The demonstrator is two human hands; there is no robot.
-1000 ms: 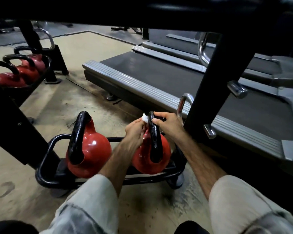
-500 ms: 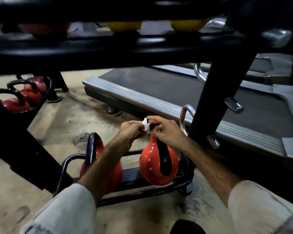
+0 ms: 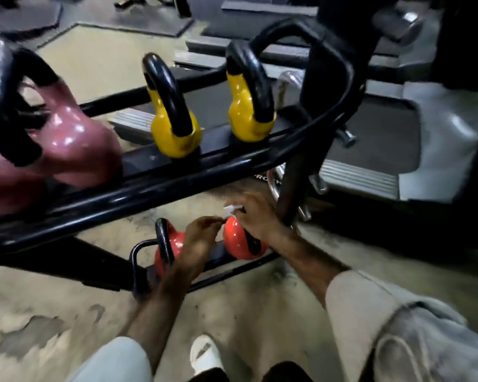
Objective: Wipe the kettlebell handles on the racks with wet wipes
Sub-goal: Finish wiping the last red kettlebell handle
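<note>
Both hands reach under the upper rail of the black rack (image 3: pixel 155 188) toward its bottom tier; the right hand (image 3: pixel 255 216) pinches a small white wet wipe (image 3: pixel 232 208) between fingertips just above the right red kettlebell (image 3: pixel 239 245), its fingers drawn together on the wipe; the left hand (image 3: pixel 202 232) is beside it, fingers curled inward, and whether it grips anything cannot be told through the blur; the left red kettlebell (image 3: pixel 167 249) sits near it on the low tray, its black handle upright; on the upper shelf stand two yellow kettlebells (image 3: pixel 174 133) with black handles, and a dark pink kettlebell (image 3: pixel 75 144) at the left; white lettering on the rack near the upright post reads partly "RO", the rest hidden; a treadmill (image 3: pixel 370 150) lies behind the rack; a white shoe (image 3: pixel 204 354) shows on the worn floor (image 3: pixel 39 312).
</note>
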